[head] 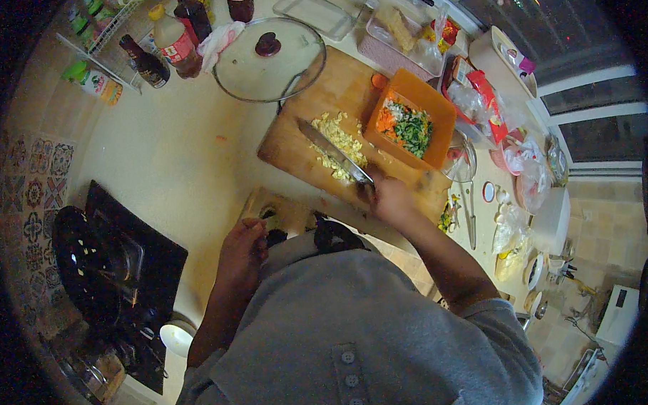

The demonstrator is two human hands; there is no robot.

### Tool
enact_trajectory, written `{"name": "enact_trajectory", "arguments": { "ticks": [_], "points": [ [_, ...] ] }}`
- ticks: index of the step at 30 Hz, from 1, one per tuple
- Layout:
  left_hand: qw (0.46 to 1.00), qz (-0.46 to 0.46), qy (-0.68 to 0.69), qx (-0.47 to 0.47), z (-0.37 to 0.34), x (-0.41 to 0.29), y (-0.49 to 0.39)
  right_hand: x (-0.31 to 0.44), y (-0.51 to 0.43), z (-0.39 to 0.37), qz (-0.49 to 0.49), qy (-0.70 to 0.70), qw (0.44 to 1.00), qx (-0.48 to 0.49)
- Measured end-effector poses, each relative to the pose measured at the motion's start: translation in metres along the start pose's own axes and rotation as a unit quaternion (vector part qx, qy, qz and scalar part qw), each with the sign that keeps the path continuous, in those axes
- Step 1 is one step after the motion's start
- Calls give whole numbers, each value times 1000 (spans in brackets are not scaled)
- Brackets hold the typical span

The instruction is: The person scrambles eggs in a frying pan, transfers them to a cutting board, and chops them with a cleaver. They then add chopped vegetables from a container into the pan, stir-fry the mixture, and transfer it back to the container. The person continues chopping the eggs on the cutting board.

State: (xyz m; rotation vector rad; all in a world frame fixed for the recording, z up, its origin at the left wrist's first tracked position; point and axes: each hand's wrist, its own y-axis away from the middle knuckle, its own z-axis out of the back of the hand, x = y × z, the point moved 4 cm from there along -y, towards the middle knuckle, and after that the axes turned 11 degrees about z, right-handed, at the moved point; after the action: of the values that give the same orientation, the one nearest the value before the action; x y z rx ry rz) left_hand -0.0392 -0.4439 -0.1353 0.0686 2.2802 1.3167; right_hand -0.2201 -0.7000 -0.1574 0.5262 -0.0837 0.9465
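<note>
My right hand [391,200] grips the handle of a kitchen knife [335,151], whose blade lies across chopped pale yellow food, perhaps egg [339,135]. The heap rests on a wooden cutting board [294,123]. Beyond my right hand, an orange plastic container [441,104] stands on the board, holding chopped green leaves [412,132], shredded orange vegetable [388,117] and some white bits. An orange round slice [378,81] lies beside it. My left hand [250,240] is raised near my body at the counter's front edge, its fingers curled; whether it holds anything is unclear.
A glass lid [268,65] overlaps the board's far left corner. Bottles [176,41] stand behind it. At left are a black wok [82,259] on a hob [146,316] and a white bowl [177,338]. A strainer [461,157], bags [534,165] and a pink basket [399,44] line the right.
</note>
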Motion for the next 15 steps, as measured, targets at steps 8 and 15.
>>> {"name": "enact_trajectory", "arguments": {
  "ticks": [8,15],
  "points": [
    [1000,10,-7,-19,3,1,1,9,5,19,14,-53,991,-126],
    [1000,4,6,10,3,3,-2,-3,1,26,-16,-83,989,-121]
  ]
}}
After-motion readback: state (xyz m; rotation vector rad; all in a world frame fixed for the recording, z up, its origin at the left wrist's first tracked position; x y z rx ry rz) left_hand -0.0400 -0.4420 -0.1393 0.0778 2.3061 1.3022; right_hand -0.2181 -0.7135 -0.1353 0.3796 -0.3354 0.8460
